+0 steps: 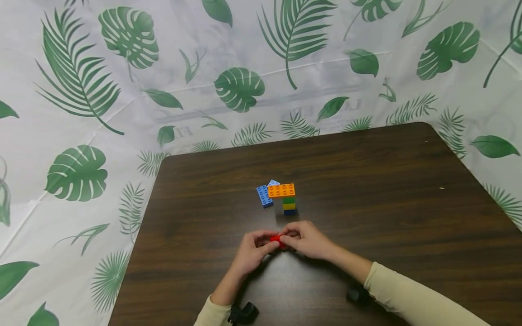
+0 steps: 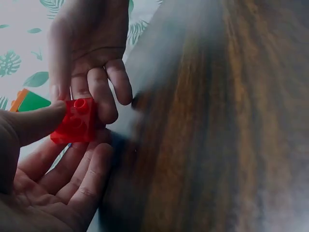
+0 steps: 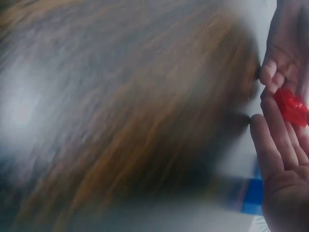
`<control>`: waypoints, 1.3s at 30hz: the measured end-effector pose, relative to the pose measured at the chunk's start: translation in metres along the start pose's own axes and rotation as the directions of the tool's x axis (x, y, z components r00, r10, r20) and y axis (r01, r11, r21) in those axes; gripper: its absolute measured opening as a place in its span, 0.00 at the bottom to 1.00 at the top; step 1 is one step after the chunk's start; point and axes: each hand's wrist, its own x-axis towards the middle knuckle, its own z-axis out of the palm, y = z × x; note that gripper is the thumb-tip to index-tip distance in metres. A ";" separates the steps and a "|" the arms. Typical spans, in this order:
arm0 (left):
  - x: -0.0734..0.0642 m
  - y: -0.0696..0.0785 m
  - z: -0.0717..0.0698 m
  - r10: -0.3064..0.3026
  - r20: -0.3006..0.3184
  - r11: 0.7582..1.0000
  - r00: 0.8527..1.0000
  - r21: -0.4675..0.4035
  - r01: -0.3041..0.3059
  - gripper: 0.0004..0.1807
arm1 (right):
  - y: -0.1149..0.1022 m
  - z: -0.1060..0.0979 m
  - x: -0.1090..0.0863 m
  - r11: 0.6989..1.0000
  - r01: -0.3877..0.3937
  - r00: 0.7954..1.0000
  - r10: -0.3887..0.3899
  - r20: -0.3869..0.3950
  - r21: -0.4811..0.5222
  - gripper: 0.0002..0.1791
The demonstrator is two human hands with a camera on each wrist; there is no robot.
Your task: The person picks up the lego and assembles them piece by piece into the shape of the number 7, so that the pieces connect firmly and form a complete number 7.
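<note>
A small red toy building brick [image 1: 276, 241] is held between both hands, close over the table in front of the body. My left hand [image 1: 250, 253] pinches its left side, thumb on the near face. From the right, my right hand [image 1: 311, 241] grips the other side with thumb and fingers. The left wrist view shows studs on the red brick [image 2: 86, 118]. Just beyond the hands stands a tower: an orange brick [image 1: 281, 190] lies across the top, overhanging left, above green [image 1: 289, 200], yellow [image 1: 289, 206] and dark blue [image 1: 289, 212] bricks.
Left of the tower lies a blue brick [image 1: 264, 196], with a light blue brick [image 1: 273, 182] behind it. The dark wooden table [image 1: 367, 181] meets a leaf-patterned white sheet [image 1: 183, 99] at the back and sides. Black wrist devices [image 1: 244, 313] sit by both sleeves.
</note>
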 end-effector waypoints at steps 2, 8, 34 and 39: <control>-0.001 -0.001 -0.002 0.001 -0.027 0.999 1.000 -0.038 -0.002 0.14 | -0.002 0.004 0.003 1.000 0.006 1.000 -0.007 -0.020 -0.027 0.08; -0.002 -0.005 -0.017 -0.035 -0.107 0.985 0.994 -0.171 0.017 0.16 | -0.009 0.014 0.011 0.963 0.025 1.000 -0.023 0.009 -0.269 0.21; 0.000 -0.010 -0.052 -0.220 -0.278 0.900 0.935 -0.427 0.085 0.18 | -0.027 0.047 0.051 0.512 -0.030 0.997 -0.050 -0.065 -0.858 0.42; -0.001 -0.009 -0.053 -0.210 -0.278 0.903 0.937 -0.423 0.077 0.19 | -0.028 0.045 0.043 0.463 -0.002 0.993 -0.103 -0.056 -0.886 0.40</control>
